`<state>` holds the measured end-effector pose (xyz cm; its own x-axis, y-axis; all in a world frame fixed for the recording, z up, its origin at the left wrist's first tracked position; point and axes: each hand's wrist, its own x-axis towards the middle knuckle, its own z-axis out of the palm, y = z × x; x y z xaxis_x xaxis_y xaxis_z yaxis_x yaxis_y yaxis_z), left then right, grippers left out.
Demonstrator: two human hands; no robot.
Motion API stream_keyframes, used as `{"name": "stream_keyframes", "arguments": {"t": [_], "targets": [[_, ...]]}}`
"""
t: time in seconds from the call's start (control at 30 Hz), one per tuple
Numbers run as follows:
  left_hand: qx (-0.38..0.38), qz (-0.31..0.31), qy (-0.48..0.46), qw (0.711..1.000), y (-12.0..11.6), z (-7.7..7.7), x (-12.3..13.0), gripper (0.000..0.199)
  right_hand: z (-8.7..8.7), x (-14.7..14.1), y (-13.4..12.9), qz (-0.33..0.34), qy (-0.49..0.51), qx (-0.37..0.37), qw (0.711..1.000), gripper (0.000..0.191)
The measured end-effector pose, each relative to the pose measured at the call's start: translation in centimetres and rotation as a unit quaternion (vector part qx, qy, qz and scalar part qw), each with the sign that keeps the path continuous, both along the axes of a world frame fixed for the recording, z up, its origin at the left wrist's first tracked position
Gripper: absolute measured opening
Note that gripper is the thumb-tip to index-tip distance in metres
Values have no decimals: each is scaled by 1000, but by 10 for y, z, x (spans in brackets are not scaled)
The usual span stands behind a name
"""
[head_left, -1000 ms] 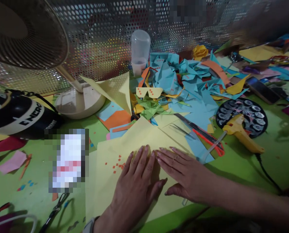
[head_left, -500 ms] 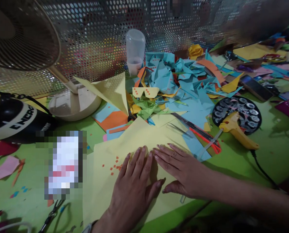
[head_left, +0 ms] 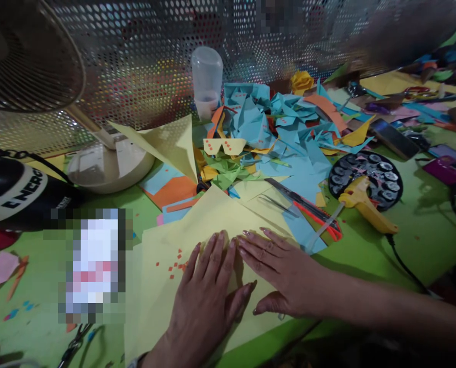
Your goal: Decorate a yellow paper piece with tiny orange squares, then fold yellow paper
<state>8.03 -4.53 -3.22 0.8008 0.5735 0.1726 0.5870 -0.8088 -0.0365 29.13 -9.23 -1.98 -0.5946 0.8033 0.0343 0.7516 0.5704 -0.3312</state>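
Observation:
Both hands rest palm down on pale yellow paper sheets [head_left: 151,317]. My left hand [head_left: 202,296] lies flat, fingers stretched toward the back, with small orange paper squares [head_left: 176,266] just left of its fingers. My right hand [head_left: 277,276] comes in from the right, fingers extended and the index fingertip close to the left hand's. Whatever lies under the palms is hidden. Past the right fingertips are metal tweezers [head_left: 276,202] and a red and black utility knife [head_left: 308,209].
A yellow glue gun [head_left: 369,204] leans on a round black tray [head_left: 335,179]. Behind lie piled blue paper pieces [head_left: 250,117] and a clear bottle [head_left: 207,76]. At left stand a fan [head_left: 109,163], a black "ENERGY"-like labelled object [head_left: 21,194] and a blurred-out phone-like shape [head_left: 93,260].
The whole scene has shifted slightly left in view as the head camera moved. Both hands stay flat on the yellow paper in nearly the same pose.

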Motion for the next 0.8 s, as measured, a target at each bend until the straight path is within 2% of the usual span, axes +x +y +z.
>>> {"name": "stream_keyframes", "arguments": {"t": [0.33, 0.8], "targets": [[-10, 0, -14, 1000, 0, 0, -1, 69, 2, 2, 7, 4, 3, -27, 1000, 86], [-6, -2, -18, 1000, -1, 0, 0, 68, 3, 0, 12, -13, 20, -17, 1000, 81]]}}
